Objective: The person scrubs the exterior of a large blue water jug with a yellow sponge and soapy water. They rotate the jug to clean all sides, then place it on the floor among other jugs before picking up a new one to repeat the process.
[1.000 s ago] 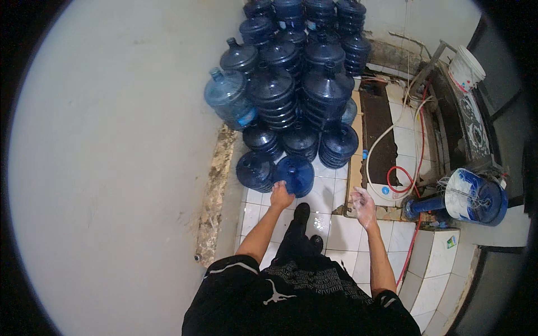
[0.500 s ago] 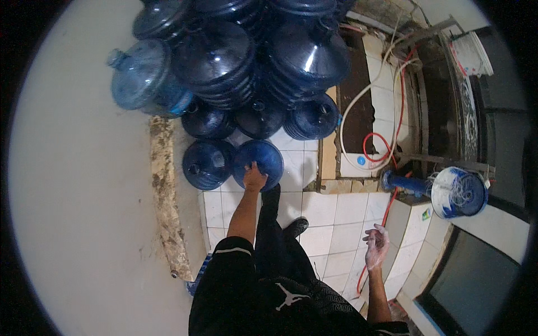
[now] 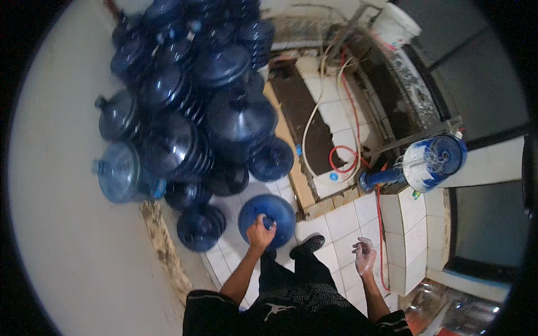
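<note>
My left hand (image 3: pixel 259 234) is closed round the neck of a large blue water jug (image 3: pixel 284 218), seen from above just in front of my feet. The jug's body hides part of my legs. To its left, apart from it, another blue water jug (image 3: pixel 197 232) stands on the tiles near the wall. Out to the right, my right hand (image 3: pixel 365 256) hangs in the air over the floor, holding nothing. Its fingers are loosely bent and apart, and a whitish coating covers the skin.
Blue jugs (image 3: pixel 241 117) are piled high ahead on the left, a paler jug (image 3: pixel 120 171) at the pile's wall side. Right of them lies a ledged recess with a cream hose (image 3: pixel 305 134) and a red hose (image 3: pixel 332 159). A blue-and-white bucket (image 3: pixel 417 168) stands beyond the tiled block (image 3: pixel 412 235).
My view has swung round. The jug in my left hand has come away from its neighbour, to the right, and looks larger. My right hand is still empty.
</note>
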The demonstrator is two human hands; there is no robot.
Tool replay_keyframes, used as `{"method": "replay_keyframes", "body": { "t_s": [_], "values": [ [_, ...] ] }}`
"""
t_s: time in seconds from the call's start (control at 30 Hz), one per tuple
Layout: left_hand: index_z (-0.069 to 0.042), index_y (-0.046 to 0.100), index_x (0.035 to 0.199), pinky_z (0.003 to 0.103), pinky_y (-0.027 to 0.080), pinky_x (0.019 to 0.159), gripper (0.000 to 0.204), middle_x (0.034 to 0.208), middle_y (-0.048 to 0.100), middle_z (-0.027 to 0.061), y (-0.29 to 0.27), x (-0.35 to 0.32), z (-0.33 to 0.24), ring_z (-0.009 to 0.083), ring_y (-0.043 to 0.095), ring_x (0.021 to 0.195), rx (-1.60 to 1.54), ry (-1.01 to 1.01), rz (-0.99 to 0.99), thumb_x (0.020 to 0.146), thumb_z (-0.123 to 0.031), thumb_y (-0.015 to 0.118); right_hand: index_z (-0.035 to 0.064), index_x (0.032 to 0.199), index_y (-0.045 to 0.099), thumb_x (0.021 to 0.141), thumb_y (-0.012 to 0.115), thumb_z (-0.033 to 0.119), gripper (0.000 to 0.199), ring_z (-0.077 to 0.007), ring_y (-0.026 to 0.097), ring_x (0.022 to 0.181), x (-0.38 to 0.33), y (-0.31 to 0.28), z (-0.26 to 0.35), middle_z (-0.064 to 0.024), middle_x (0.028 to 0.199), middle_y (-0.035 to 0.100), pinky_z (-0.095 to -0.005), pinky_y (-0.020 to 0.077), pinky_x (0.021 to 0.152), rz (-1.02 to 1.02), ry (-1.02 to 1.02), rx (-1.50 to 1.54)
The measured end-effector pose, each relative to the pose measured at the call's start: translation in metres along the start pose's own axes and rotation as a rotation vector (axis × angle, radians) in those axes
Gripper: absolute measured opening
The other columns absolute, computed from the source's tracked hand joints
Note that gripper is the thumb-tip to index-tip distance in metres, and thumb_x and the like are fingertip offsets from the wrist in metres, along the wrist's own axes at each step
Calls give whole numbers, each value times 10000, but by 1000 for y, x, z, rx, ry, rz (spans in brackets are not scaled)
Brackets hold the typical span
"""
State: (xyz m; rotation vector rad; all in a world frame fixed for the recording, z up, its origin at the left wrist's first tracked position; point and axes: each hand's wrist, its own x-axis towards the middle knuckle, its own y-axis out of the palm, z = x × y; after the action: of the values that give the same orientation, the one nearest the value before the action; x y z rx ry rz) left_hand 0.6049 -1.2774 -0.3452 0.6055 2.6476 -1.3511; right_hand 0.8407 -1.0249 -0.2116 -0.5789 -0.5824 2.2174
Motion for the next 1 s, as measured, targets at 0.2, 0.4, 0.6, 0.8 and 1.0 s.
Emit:
{"method": "replay_keyframes", "body": {
  "t_s": [0.2, 0.4, 0.6, 0.8, 1.0],
  "values": [
    [-77, 612, 990, 398, 520, 768, 453, 883, 691, 142, -48, 3, -160, 305, 677, 825, -343, 214, -155, 647, -262, 843, -20, 1119, 560, 933, 497, 13, 199, -159, 630, 736, 34, -44, 12, -124, 827, 637, -290, 539, 660, -214, 6, 151],
    [-23, 634, 935, 311, 497, 835, 357, 940, 686, 73, -65, 15, -333, 149, 629, 873, -907, 463, 7, 638, -47, 831, 2, 1168, 546, 931, 517, 47, 243, -182, 610, 885, 88, -71, -17, -115, 984, 621, -310, 535, 731, -342, 17, 239],
    [-49, 648, 877, 327, 464, 818, 274, 874, 666, 71, -44, 26, -488, 189, 602, 836, -724, 811, -42, 660, -65, 815, -31, 1264, 506, 950, 379, 141, 380, -404, 437, 1249, 170, -123, -7, -260, 1283, 512, -423, 296, 1095, -323, 40, 166],
    [-38, 626, 845, 308, 494, 795, 250, 842, 667, 67, -10, 37, -611, 157, 630, 801, -802, 881, 40, 662, -58, 796, -5, 1341, 446, 953, 295, 127, 437, -372, 456, 1254, 252, -193, -18, -222, 1310, 523, -389, 338, 1066, -160, -58, 170],
    [-36, 618, 807, 297, 502, 763, 207, 786, 658, 48, -34, 79, -691, 143, 629, 756, -779, 951, -105, 645, -21, 746, -1, 1443, 289, 938, 282, 90, 513, -322, 413, 1310, 326, -259, 42, -226, 1398, 440, -344, 289, 1097, -27, -149, 387]
  ]
}}
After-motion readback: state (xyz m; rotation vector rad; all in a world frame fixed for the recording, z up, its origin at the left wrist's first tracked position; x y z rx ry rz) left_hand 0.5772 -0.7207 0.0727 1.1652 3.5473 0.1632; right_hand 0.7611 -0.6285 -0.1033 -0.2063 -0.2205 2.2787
